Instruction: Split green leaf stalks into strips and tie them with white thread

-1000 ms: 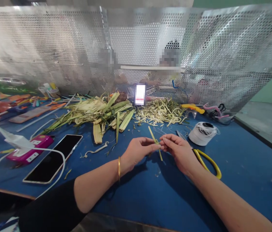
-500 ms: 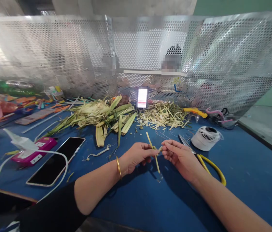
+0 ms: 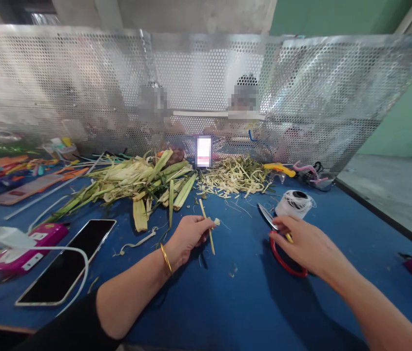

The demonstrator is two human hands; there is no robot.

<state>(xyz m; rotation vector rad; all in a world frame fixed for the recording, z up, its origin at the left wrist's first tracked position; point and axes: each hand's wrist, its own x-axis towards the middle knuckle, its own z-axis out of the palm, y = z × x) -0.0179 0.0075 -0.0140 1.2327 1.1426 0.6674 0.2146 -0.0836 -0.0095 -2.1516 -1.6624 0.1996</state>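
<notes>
A phone [image 3: 68,263] lies beside a power strip [image 3: 52,234].

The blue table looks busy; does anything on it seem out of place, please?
Slightly: the round white thread spool looks loosely wound, perhaps unravelling, and a curled pale plant strip lies apart from the green leafy pile.

The screen [image 3: 118,97] stands behind the surface [image 3: 242,302]; before it lie the leaves [image 3: 132,178], with the scraps [image 3: 238,178] to their right; the power strip [image 3: 50,236] is at the left, the plug [image 3: 11,236] in it, the phone [image 3: 67,265] to its right; the stalk [image 3: 211,239] is in the left hand [image 3: 189,236]; the scissors [image 3: 267,216] are at the right hand [image 3: 306,243], before the spool [image 3: 289,207].
</notes>
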